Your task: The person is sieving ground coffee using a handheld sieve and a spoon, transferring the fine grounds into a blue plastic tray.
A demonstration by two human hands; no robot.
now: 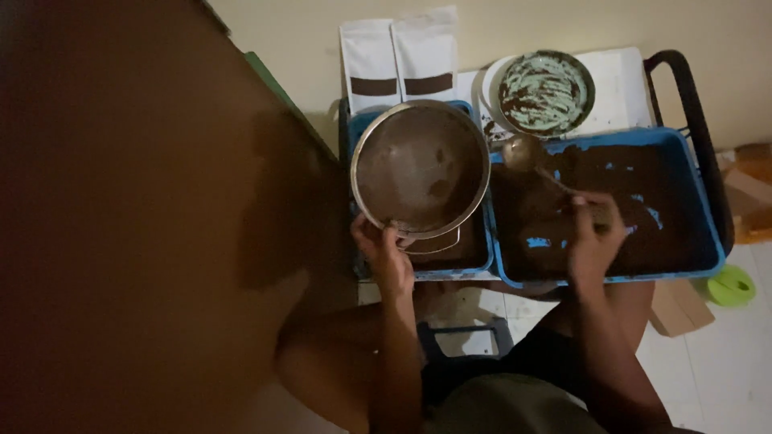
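Two hands: left and right. One sieve. One ladle. Two blue trays, a smaller and a larger. Two white pouches. One smeared plate. One green roll.

Left third of view: a dark brown mass, blurred, kind not discernible. Smaller blue tray: almost wholly covered by the round metal sieve; contents beneath unseen. Left hand: fingertips tucked under the sieve rim, hidden. Spoon: handle vanishes into the right hand; grip blurred by dim light. Two white pouches: lower ends hidden behind the sieve and tray. Black cart frame: only its right-hand bar shows. Cardboard pieces: cut off by the right edge. Green round object: too small to identify. Person's forearms: cut off by the bottom edge.
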